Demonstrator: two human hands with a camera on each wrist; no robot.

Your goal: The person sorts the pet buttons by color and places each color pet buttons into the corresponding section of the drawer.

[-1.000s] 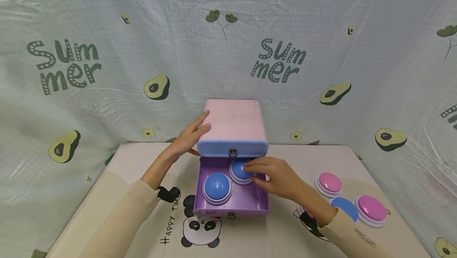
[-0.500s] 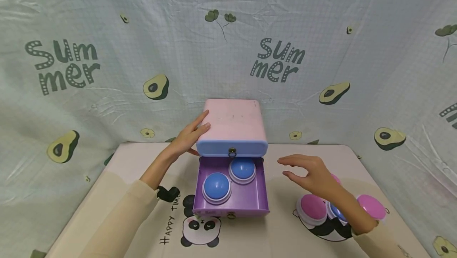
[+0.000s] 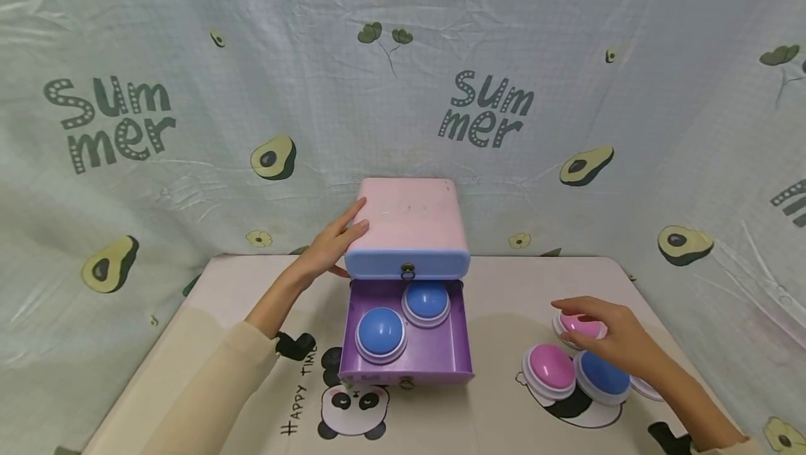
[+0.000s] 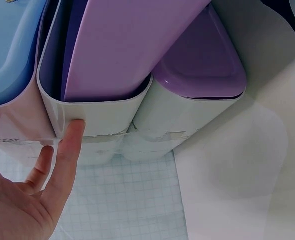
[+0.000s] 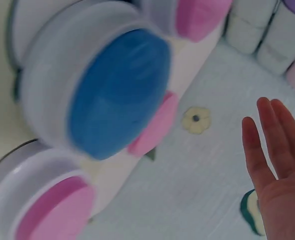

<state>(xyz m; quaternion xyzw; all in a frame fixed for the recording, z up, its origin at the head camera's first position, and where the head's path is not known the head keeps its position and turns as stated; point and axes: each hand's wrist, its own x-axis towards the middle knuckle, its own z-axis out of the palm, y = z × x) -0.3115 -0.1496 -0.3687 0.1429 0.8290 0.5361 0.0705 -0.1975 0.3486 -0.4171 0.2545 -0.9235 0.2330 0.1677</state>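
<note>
My left hand (image 3: 324,250) rests against the left side of a small drawer cabinet (image 3: 412,213) with a pink top. In the left wrist view, a straight finger (image 4: 70,145) touches the white shell of the tier whose purple drawer (image 3: 443,357) is pulled out. Two blue dome push buttons on white bases lie in that drawer, one near the front (image 3: 380,330) and one farther back (image 3: 426,299). My right hand (image 3: 613,336) holds nothing, thumb and fingers spread, over a pink push button (image 3: 582,325) at the right. A blue push button (image 3: 602,373) sits just below that hand.
Another pink push button (image 3: 550,366) stands left of the blue one. A further button's white rim (image 3: 645,390) shows partly behind my right wrist. The cabinet's blue top drawer (image 3: 378,264) is closed, with a ring pull. A printed curtain (image 3: 403,119) hangs behind the table.
My right hand has left the rear blue button in the drawer and moved right to the group of buttons on the table. The left hand has stayed on the cabinet.
</note>
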